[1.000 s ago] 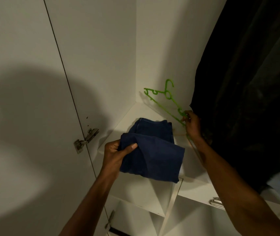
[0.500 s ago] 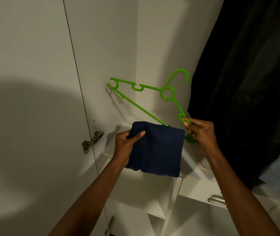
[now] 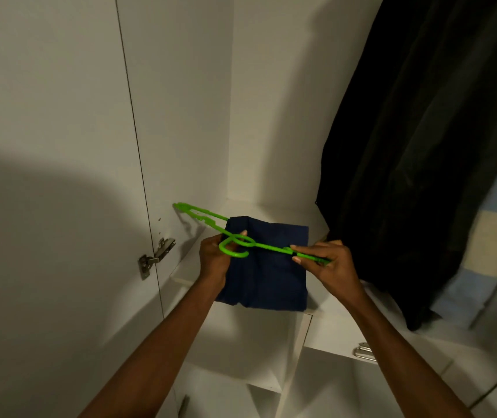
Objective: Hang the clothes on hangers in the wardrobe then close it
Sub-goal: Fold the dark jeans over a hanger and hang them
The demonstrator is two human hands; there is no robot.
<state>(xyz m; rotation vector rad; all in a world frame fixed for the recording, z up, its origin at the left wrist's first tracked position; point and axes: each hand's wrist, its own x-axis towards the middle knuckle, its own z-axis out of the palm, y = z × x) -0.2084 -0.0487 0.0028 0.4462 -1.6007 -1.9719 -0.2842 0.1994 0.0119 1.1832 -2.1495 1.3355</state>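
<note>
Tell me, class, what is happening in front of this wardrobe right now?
A person stands at an open wardrobe, putting a garment on a hanger. The left hand holds folded dark blue jeans above the white shelf. The right hand pinches one end of a green hanger, which lies almost flat across the top of the jeans. The jeans are not yet on the hanger. A dark garment hangs to the right.

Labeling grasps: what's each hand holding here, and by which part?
Right hand pinches the green hanger at one end of it. Left hand grips the folded navy garment at its left edge.
</note>
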